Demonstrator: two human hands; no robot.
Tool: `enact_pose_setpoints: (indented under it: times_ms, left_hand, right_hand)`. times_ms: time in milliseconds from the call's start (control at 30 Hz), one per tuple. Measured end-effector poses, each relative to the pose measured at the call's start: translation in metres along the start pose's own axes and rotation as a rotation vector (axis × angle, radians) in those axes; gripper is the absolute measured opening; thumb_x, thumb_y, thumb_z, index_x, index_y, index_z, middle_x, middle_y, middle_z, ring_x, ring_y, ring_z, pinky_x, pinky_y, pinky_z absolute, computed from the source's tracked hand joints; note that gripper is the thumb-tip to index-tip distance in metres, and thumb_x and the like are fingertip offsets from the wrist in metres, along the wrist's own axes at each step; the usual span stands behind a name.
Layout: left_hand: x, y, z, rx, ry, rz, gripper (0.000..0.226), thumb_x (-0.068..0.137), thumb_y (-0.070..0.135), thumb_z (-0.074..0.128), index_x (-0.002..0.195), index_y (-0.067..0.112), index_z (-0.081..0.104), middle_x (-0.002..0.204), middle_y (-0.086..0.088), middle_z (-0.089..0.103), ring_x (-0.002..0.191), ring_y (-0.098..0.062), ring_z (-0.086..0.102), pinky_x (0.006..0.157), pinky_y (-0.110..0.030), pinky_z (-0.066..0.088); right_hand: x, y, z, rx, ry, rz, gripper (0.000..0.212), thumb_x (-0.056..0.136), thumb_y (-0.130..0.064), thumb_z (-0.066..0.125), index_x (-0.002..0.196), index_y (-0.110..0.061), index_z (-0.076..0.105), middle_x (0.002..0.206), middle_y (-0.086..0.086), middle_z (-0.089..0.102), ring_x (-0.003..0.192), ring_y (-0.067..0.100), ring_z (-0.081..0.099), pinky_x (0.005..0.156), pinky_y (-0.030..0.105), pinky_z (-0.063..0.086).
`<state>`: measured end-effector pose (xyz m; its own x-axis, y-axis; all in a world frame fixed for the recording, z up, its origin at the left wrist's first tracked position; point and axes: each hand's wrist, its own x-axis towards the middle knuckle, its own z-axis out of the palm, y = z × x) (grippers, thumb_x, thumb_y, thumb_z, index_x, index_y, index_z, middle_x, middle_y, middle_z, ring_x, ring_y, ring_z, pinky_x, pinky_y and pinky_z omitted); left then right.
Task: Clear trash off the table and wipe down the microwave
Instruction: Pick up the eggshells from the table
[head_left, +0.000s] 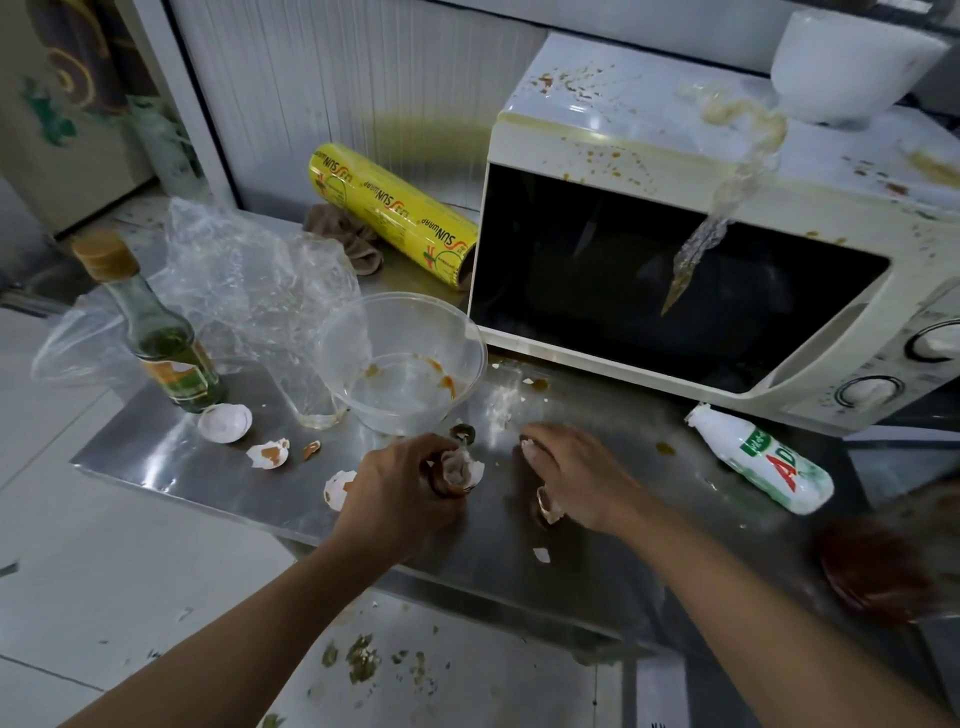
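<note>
Head view | my left hand grips broken white eggshells near table edge | right hand pinches a shell fragment beside it | shells look brittle, light; I'd cup them loosely, not squeeze

Your steel table carries the microwave, with a plastic bowl, eggshell fragments, glass bottle and wrap roll left of it.
</note>
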<state>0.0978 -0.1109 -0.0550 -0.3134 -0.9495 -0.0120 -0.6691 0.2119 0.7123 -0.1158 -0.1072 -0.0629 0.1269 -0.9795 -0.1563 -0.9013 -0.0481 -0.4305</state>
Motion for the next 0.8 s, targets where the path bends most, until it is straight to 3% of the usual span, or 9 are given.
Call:
enact_pose_setpoints:
  times_ms: [67,167,267,333,400,467,567,667,800]
  left_hand:
    - [0.000,0.000,0.001,0.000,-0.005,0.006,0.046,0.069,0.023,0.080,0.111,0.025,0.062,0.108,0.004,0.067,0.092,-0.003,0.056,0.078,-0.012,0.041]
    - [0.001,0.000,0.004,0.002,0.010,0.009,0.047,0.067,0.024,0.081,0.110,0.025,0.063,0.106,0.004,0.068,0.091,-0.005,0.058,0.080,-0.015,0.044]
    - [0.002,0.001,0.004,0.004,0.033,0.012,0.046,0.066,0.024,0.082,0.109,0.024,0.065,0.104,0.003,0.069,0.092,-0.009,0.061,0.081,-0.020,0.047]
    - [0.002,0.001,0.003,0.010,0.041,0.022,0.045,0.066,0.023,0.082,0.108,0.023,0.066,0.102,0.003,0.070,0.091,-0.010,0.062,0.079,-0.020,0.047]
    - [0.002,0.001,0.002,0.008,0.043,0.024,0.044,0.065,0.023,0.082,0.107,0.023,0.066,0.101,0.003,0.070,0.089,-0.009,0.061,0.078,-0.019,0.046]
    - [0.002,0.002,0.001,0.003,0.050,0.018,0.044,0.066,0.024,0.082,0.107,0.024,0.066,0.101,0.003,0.070,0.088,-0.008,0.061,0.076,-0.018,0.045]
    - [0.004,0.001,0.001,0.009,0.056,0.021,0.045,0.066,0.024,0.082,0.108,0.023,0.066,0.102,0.003,0.070,0.089,-0.009,0.060,0.077,-0.018,0.045]
    - [0.005,-0.001,0.000,0.007,0.053,0.011,0.046,0.066,0.024,0.082,0.109,0.023,0.065,0.103,0.002,0.070,0.092,-0.011,0.062,0.079,-0.021,0.048]
    - [0.004,-0.001,-0.001,0.000,0.064,0.020,0.045,0.066,0.022,0.082,0.108,0.021,0.066,0.102,0.001,0.071,0.093,-0.012,0.063,0.080,-0.023,0.049]
  right_hand:
    - [0.012,0.005,-0.010,-0.010,0.068,0.095,0.038,0.100,-0.030,0.033,0.133,-0.013,0.042,0.139,0.008,0.045,0.128,0.022,0.039,0.107,0.032,0.026]
    - [0.028,0.011,-0.012,-0.088,0.002,0.174,0.050,0.099,-0.035,0.034,0.144,-0.012,0.028,0.153,0.006,0.026,0.141,0.021,0.022,0.115,0.034,0.016]
    - [0.028,0.003,-0.002,-0.086,-0.037,0.122,0.030,0.098,-0.033,0.035,0.116,-0.015,0.050,0.124,0.007,0.054,0.119,0.025,0.048,0.095,0.034,0.037]
    - [0.025,-0.002,0.002,-0.072,-0.006,0.061,0.022,0.098,-0.026,0.035,0.103,-0.016,0.054,0.107,0.004,0.060,0.100,0.022,0.055,0.080,0.032,0.039]
    - [0.029,-0.001,0.000,-0.067,0.016,0.044,0.026,0.098,-0.022,0.036,0.118,-0.015,0.051,0.121,0.006,0.057,0.112,0.023,0.051,0.091,0.035,0.041]
    - [0.040,0.004,-0.005,-0.110,0.002,0.070,0.045,0.099,-0.026,0.035,0.141,-0.013,0.032,0.148,0.007,0.035,0.138,0.023,0.028,0.113,0.037,0.024]
    - [0.058,0.008,-0.007,-0.228,-0.044,0.067,0.063,0.097,-0.041,0.034,0.148,-0.012,0.013,0.157,0.005,0.014,0.146,0.018,0.002,0.117,0.036,0.000]
    - [0.058,0.004,0.001,-0.259,-0.039,0.033,0.065,0.096,-0.048,0.032,0.146,-0.010,0.018,0.156,0.006,0.018,0.145,0.020,0.003,0.116,0.037,-0.003]
    - [0.026,-0.008,0.014,-0.233,-0.029,-0.035,0.049,0.096,-0.046,0.032,0.132,-0.013,0.039,0.141,0.005,0.041,0.135,0.023,0.031,0.115,0.038,0.016]
